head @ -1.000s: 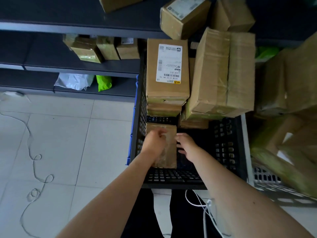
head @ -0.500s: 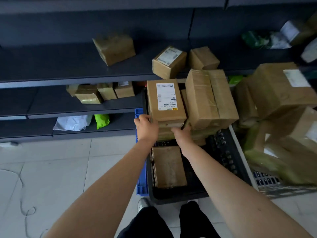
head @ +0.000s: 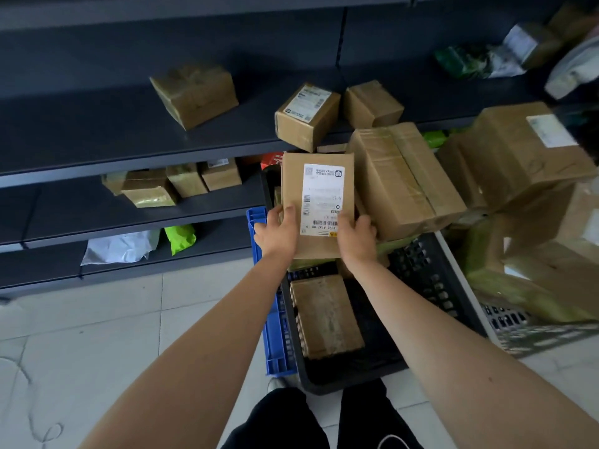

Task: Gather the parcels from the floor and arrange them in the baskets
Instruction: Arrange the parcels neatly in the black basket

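— What are the hands doing over there?

— Both are clamping the same box. The left hand [head: 275,233] is gripping its near left corner, with the thumb lying on the top face and the fingers curling underneath. The right hand [head: 356,238] is doing likewise at the near right corner, its thumb pressing on the edge of the label. The two hands are staying apart, with the box's width between them.

— And the box itself?

— The labelled parcel [head: 316,202] is a flat brown cardboard box. It is wearing a white shipping label with barcodes, reading upside down from the person's side. It is sitting over the far end of the black basket [head: 431,286], above other boxes stacked there. I cannot tell whether it is resting on them or hanging just clear.

— What else is lying in that basket?

— A flat taped parcel [head: 325,315] is lying on the bottom at the near end, below the hands. A big taped parcel [head: 405,179] is sitting tilted just to the right of the held one. A blue basket [head: 275,335] is standing against the black one's left side, on the tiled floor [head: 97,335].

— And behind?

— Dark shelves [head: 97,124] are carrying more brown boxes [head: 194,94]. A white bag [head: 120,247] and a green bag [head: 180,236] are lying on the lowest one.
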Tool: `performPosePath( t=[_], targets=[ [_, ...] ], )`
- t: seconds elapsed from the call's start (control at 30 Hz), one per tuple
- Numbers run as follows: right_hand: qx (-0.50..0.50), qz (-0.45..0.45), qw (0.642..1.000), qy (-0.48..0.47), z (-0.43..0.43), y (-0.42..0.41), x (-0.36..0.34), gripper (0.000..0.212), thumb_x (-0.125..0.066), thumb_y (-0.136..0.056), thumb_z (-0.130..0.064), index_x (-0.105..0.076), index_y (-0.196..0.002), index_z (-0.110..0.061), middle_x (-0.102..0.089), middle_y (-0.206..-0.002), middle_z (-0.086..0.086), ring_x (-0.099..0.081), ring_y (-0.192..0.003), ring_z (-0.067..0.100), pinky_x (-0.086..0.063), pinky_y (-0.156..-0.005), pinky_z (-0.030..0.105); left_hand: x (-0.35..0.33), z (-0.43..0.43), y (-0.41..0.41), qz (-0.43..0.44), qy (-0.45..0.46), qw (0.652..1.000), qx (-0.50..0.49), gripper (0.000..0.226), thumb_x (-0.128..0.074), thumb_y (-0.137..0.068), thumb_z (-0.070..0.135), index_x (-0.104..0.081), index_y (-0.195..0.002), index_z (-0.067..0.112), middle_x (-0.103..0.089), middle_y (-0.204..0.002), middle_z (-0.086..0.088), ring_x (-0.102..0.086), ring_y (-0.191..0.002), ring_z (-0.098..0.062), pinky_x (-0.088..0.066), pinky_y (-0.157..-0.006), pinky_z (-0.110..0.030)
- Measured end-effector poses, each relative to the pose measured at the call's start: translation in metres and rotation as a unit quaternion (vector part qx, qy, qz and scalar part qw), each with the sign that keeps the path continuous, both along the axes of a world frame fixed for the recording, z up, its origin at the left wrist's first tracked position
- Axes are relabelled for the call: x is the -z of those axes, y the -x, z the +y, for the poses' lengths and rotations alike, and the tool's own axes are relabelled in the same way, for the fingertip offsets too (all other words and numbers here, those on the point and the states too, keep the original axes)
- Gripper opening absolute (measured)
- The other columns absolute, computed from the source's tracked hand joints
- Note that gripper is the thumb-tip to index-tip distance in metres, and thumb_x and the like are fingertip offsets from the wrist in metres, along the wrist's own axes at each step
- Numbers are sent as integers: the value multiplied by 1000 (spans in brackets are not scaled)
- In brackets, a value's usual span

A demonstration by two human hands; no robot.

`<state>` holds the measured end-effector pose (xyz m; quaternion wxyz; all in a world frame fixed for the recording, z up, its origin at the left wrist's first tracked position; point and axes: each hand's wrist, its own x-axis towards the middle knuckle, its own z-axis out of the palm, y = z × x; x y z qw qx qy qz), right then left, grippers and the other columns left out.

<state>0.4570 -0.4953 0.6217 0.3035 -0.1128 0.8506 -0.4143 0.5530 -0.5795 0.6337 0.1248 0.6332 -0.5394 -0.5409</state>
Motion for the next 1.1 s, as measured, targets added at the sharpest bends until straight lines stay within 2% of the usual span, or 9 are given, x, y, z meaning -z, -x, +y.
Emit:
performPosePath(
  t=[0.1,0.2,0.33,0.5,0.7,0.8,0.93,1.0,1.1],
  targets=[
    [5,7,1000,29,3,2,-14,55,-38,-100,-55,-46,-128,-8,-53,-134,11,-54,-117,30,-43,-89,36,-5,9,-3,-21,16,1000,3,45,-35,-98,54,-48,-130,26,-38,-136,-11,-31,-129,-30,-24,-108,-41],
    [-8,29,998,62,5,2,-29,45,-41,-100,-52,-43,-112,-9,-62,-111,7,-60,-97,25,-40,-75,31,-6,22,-13,60,43,995,-68,32,-46,-95,50,-49,-99,18,-41,-115,-2,-44,-110,-21,-33,-96,-34],
    [-132,73,989,-3,34,8,-31,40,-42,-99,-51,-41,-109,-13,-60,-89,-2,-59,-78,21,-39,-57,30,-4,56,-28,45,81,990,-104,38,-56,-87,52,-44,-83,16,-51,-98,-3,-54,-84,-19,-42,-70,-31],
    [-183,70,980,-23,104,21,6,33,-43,-99,-49,-46,-105,-17,-66,-103,4,-65,-88,24,-54,-70,39,12,118,-21,-19,105,991,-77,31,-61,-83,47,-50,-86,19,-60,-88,0,-60,-82,-19,-45,-64,-33],
    [-281,40,958,-40,132,29,36,25,-47,-94,-50,-45,-104,-27,-65,-105,-6,-67,-86,13,-60,-70,39,33,161,-12,-105,123,982,-95,25,-53,-91,31,-48,-112,19,-54,-112,-5,-57,-95,-25,-41,-74,-33],
    [-326,20,943,-62,131,31,47,25,-48,-92,-50,-46,-103,-27,-64,-107,-7,-66,-87,13,-60,-70,37,39,166,-10,-158,153,974,-53,56,-49,-93,28,-28,-145,27,-45,-127,-7,-58,-91,-30,-44,-66,-35],
    [-373,17,922,-97,136,37,66,29,-42,-97,-52,-48,-100,-23,-65,-104,-5,-66,-88,16,-57,-71,36,52,174,-15,-282,173,940,80,66,-40,-98,26,-5,-154,34,-38,-118,-8,-52,-70,-24,-37,-52,-30],
    [-396,0,913,-98,139,40,75,25,-47,-98,-47,-46,-99,-22,-66,-107,-3,-67,-93,18,-58,-73,39,63,180,-16,-299,162,933,116,62,-39,-99,23,-9,-153,27,-39,-128,-13,-57,-87,-28,-45,-62,-33],
    [-419,-13,903,-99,132,41,83,19,-54,-98,-36,-43,-95,-21,-66,-109,-1,-67,-95,19,-52,-64,28,76,190,-13,-245,118,957,103,61,-42,-99,23,-12,-152,19,-23,-150,-15,-55,-118,-36,-54,-84,-37]
  ],
)
